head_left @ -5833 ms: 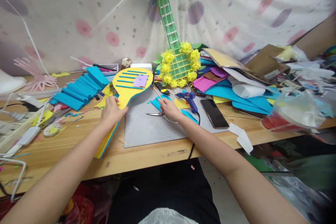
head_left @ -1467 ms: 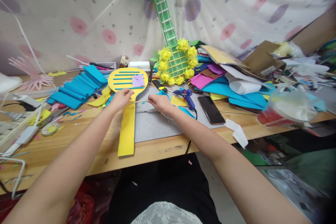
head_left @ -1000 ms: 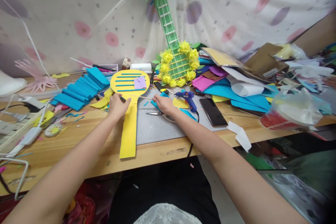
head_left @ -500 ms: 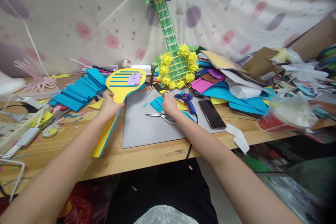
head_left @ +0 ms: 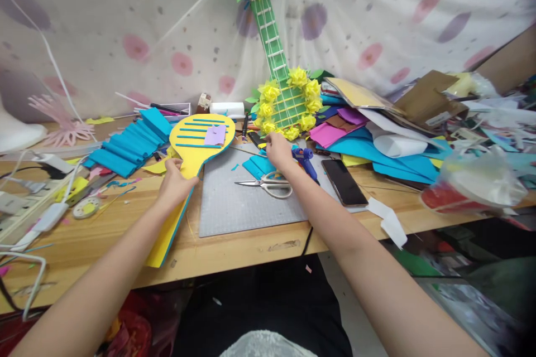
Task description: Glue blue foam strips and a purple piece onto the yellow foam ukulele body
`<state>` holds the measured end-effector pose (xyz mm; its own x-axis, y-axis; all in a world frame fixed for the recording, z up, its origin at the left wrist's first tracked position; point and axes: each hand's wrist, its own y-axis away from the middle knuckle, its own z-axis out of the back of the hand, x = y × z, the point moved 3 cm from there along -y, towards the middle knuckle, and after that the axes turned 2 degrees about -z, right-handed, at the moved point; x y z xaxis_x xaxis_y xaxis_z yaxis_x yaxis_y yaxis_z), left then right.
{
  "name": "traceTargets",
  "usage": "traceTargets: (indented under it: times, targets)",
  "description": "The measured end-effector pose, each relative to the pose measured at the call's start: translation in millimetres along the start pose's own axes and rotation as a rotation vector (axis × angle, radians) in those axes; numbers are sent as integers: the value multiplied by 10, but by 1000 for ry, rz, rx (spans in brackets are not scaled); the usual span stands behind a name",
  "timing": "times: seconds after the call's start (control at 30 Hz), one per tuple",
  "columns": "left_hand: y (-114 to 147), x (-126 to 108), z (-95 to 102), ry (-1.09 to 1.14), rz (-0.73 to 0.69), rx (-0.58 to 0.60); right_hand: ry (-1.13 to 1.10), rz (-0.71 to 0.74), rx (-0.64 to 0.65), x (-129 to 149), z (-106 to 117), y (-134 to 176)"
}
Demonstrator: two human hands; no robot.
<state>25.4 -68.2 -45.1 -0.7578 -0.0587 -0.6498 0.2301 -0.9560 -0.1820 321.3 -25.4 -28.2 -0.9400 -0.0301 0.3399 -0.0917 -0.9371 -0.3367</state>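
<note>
My left hand (head_left: 176, 181) grips the neck of a yellow foam guitar shape (head_left: 199, 156), thumb on its face. Blue strips run across its round body and a small purple piece lies on it. My right hand (head_left: 278, 150) is closed above the far part of a grey cutting mat (head_left: 247, 212), beside a blue glue gun (head_left: 306, 162). Its fingertips are partly hidden, and what they hold I cannot make out. Scissors (head_left: 274, 184) and blue foam pieces (head_left: 257, 167) lie on the mat just below that hand.
A green paper guitar with yellow flowers (head_left: 285, 100) leans on the curtain. A phone (head_left: 343, 181) lies right of the scissors. Blue crepe paper (head_left: 129, 148), a power strip (head_left: 17, 206), stacked coloured sheets (head_left: 393, 162) and a plastic-covered red cup (head_left: 448, 198) surround the mat.
My right hand has moved away from me and slightly right, leaving the scissors' handles uncovered. The yellow guitar shape stays in my left hand, its near end slightly lower in view.
</note>
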Motion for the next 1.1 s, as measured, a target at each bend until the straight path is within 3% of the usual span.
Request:
traceTargets:
  times: [0.07,0.17,0.27,0.33,0.57,0.63,0.73,0.83,0.93,1.03,1.1]
  targets:
    - [5,-68,-84,-28,-9,18,82,-37,-27,-94,174,-117]
    - [-10,-173,-216,-69,-31,53,256,-39,119,-176,287,-297]
    - [-20,-244,-320,-78,-56,74,449,2,308,-187,231,-413]
    - [-13,-262,-354,-83,-57,80,524,34,366,-177,148,-448]
    - [57,-239,-270,-104,-50,69,570,67,472,-163,-143,-475]
    - [67,-211,-236,-103,-27,68,584,64,498,-154,-139,-508]
    - [70,-168,-224,-71,-14,76,559,14,502,-148,38,-596]
    - [68,-152,-278,9,-46,72,426,-7,615,-144,331,-631]
    - [55,-176,-397,138,-57,75,8,102,755,-43,546,-513]
    - [35,-219,-526,319,-11,82,-457,205,892,138,529,-254]
    - [32,-234,-577,423,23,70,-633,227,954,255,396,-76]
